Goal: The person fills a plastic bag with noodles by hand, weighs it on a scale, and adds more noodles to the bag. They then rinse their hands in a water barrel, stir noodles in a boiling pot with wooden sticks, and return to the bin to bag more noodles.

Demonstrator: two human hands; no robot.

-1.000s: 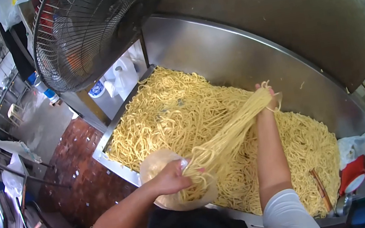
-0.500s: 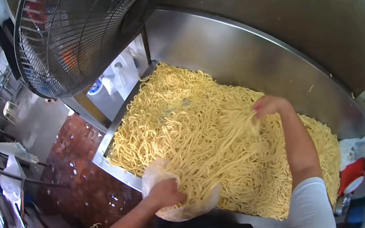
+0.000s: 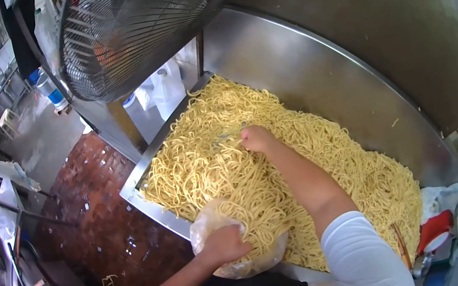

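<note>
A wide metal tray [image 3: 156, 215] is heaped with yellow noodles [image 3: 336, 174]. My left hand [image 3: 228, 245] is closed on the rim of a clear plastic bag [image 3: 205, 226] at the tray's near edge. Noodles lie in the bag's mouth and run on into the heap. Over the far left part of the heap, my right hand [image 3: 258, 139] is closed on noodles, its fingertips partly hidden.
A big caged fan [image 3: 124, 46] hangs over the tray's left end. A tall metal panel [image 3: 312, 64] rises along the far side. White jugs [image 3: 167, 90] stand behind the left end. Wooden chopsticks [image 3: 401, 244] and a red item [image 3: 434, 230] are at the right.
My right hand has moved left across the heap, from the far right side. The noodles stretched toward it have dropped. My left hand still holds the bag. The whole view has shifted slightly.
</note>
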